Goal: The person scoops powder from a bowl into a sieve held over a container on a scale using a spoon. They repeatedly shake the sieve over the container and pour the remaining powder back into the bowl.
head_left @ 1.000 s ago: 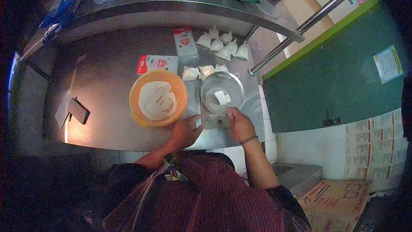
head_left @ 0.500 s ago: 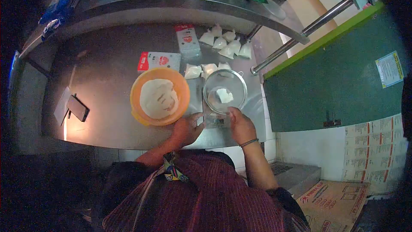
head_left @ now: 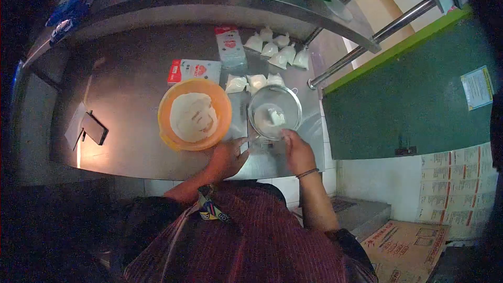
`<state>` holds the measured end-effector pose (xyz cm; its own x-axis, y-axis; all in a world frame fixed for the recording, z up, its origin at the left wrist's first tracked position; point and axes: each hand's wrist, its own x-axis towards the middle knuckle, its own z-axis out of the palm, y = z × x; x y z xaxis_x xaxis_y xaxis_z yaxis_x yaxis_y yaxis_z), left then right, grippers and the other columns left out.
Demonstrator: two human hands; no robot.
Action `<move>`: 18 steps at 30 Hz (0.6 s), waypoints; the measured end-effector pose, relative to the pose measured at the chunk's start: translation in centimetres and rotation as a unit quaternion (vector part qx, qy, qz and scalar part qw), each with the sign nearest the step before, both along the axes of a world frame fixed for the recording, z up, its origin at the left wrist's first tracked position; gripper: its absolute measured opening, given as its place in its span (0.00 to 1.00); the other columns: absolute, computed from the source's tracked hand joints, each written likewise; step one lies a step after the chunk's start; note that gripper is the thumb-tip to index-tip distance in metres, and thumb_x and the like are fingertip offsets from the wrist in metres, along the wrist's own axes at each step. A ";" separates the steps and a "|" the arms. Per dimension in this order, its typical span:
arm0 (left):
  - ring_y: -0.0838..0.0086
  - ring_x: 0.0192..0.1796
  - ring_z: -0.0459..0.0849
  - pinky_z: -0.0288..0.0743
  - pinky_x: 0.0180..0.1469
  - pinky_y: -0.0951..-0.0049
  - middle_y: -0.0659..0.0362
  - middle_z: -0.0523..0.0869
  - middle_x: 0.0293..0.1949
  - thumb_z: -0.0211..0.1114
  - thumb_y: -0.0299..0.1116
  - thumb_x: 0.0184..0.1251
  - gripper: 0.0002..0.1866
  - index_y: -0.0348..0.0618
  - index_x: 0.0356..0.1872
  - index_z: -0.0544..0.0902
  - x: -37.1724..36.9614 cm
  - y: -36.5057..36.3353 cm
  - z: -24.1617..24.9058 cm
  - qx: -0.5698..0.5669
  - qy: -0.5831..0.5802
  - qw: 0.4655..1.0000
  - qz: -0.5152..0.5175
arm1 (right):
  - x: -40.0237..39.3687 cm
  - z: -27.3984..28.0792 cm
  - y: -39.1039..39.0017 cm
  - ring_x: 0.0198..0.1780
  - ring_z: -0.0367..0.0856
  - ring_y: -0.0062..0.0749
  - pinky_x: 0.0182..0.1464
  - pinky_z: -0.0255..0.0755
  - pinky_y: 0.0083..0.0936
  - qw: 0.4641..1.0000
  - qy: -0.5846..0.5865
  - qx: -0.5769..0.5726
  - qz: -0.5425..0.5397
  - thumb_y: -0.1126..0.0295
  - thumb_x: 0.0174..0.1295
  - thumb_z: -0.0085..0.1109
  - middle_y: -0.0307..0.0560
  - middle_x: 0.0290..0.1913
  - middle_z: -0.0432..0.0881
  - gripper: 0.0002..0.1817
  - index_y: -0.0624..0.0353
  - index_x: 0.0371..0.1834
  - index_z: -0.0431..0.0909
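Note:
My right hand (head_left: 299, 153) is closed at the near edge of a round mesh sieve (head_left: 260, 132), gripping it where its handle would be. A small white heap of powder (head_left: 276, 117) lies in the mesh. The sieve is held over a scale-like device (head_left: 268, 147), mostly hidden under it. My left hand (head_left: 230, 158) rests between the bowl and the sieve, thumb and forefinger apart, fingertips near the sieve's lower left. Beside it stands an orange bowl (head_left: 224, 112) with white flour (head_left: 191, 115) inside.
Small tied bags of white powder (head_left: 283, 56) sit at the back right, more (head_left: 237, 84) behind the sieve. Two red-and-white packs (head_left: 229, 47) (head_left: 196, 69) lie behind the bowl. A phone (head_left: 95, 128) leans on a stand at left. A metal shelf (head_left: 209, 2) overhangs the steel table.
The white powder in the sieve has shifted slightly to the right. My right hand has moved a little rightward with the sieve; my left hand stays almost in place.

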<state>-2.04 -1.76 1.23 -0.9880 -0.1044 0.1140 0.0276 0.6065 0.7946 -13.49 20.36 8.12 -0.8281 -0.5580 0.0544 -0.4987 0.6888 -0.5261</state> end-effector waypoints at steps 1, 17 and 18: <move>0.52 0.29 0.85 0.78 0.36 0.54 0.46 0.85 0.27 0.69 0.39 0.67 0.22 0.39 0.58 0.82 0.1 0.1 0.1 -0.010 0.014 1.000 0.004 | -0.1 0.8 0.1 0.48 0.85 0.62 0.49 0.78 0.50 0.999 -0.001 0.024 -0.033 0.64 0.78 0.48 0.61 0.48 0.87 0.14 0.53 0.59 0.77; 0.51 0.28 0.85 0.77 0.32 0.52 0.48 0.85 0.25 0.68 0.42 0.69 0.22 0.43 0.60 0.82 0.2 0.9 0.3 0.016 0.016 0.999 0.028 | -0.4 1.4 0.6 0.50 0.85 0.59 0.52 0.79 0.51 0.996 0.012 0.076 -0.050 0.61 0.78 0.44 0.61 0.49 0.86 0.17 0.52 0.63 0.76; 0.51 0.28 0.85 0.77 0.32 0.52 0.48 0.85 0.25 0.68 0.42 0.69 0.22 0.43 0.60 0.82 0.3 0.9 0.4 0.016 0.016 0.999 0.027 | -0.6 1.5 0.6 0.50 0.85 0.59 0.52 0.79 0.51 0.996 0.012 0.076 -0.051 0.61 0.78 0.44 0.61 0.49 0.86 0.17 0.52 0.63 0.76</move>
